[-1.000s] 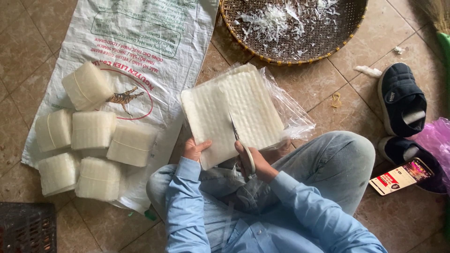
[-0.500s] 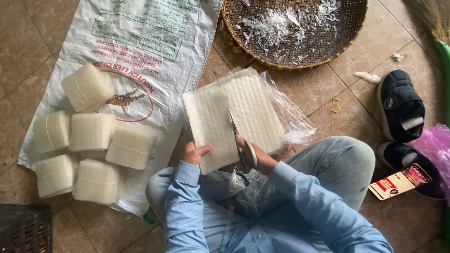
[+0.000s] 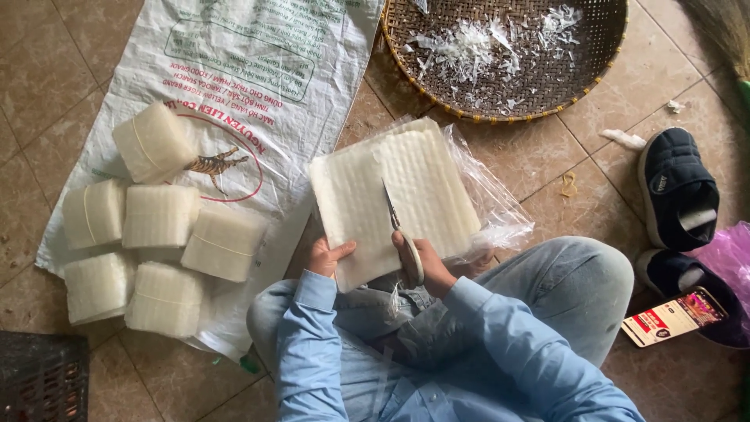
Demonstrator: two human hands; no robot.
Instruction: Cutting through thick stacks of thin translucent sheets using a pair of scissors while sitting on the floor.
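A thick stack of white ribbed sheets (image 3: 391, 195) rests over my lap, lying on a clear plastic bag (image 3: 492, 203). My left hand (image 3: 326, 258) grips the stack's near left corner, thumb on top. My right hand (image 3: 418, 262) holds a pair of scissors (image 3: 397, 227), blades pointing away from me into the middle of the stack. Both arms wear light blue sleeves.
Several bundles of cut white sheets (image 3: 156, 234) tied with bands lie on a white woven sack (image 3: 234, 78) at left. A round woven basket (image 3: 437, 101) with white scraps sits beyond. Dark slippers (image 3: 676, 191), a phone (image 3: 676, 316), a pink bag (image 3: 726, 254) lie right; a dark crate (image 3: 39, 383) at bottom left.
The scissors have worked slightly further into the stack, and my right hand has shifted a little with them. My left hand keeps its grip on the corner.
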